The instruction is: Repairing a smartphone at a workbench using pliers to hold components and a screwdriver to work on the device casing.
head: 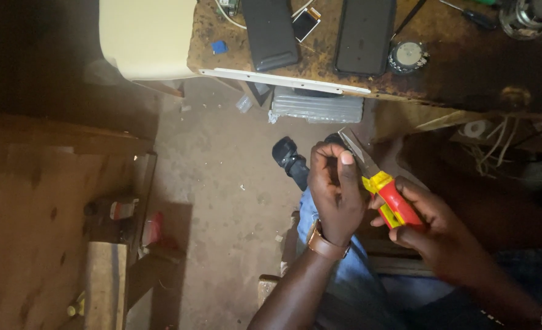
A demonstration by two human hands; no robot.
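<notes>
1. The hands work above the person's lap, just short of the workbench [405,91] edge, with a white strip [283,80] running along its near side; bare concrete floor [222,183] opens to the left, bounded by wooden boards [32,208] at the far left
2. The pliers [378,183] have slim grey metal jaws pointing up and away, and red handles with a yellow collar; they sit between the two hands, over the knee
3. The right hand [430,226] is clenched around the red handles; the left hand [335,189], a brown strap at its wrist, is curled with fingertips pinched together just beside the jaws; what it pinches is too small to tell
4. The bench top is stained and scorched, carrying two dark flat casings [271,30], a small phone [306,23] and a round speaker [407,56]; the room is dim
</notes>
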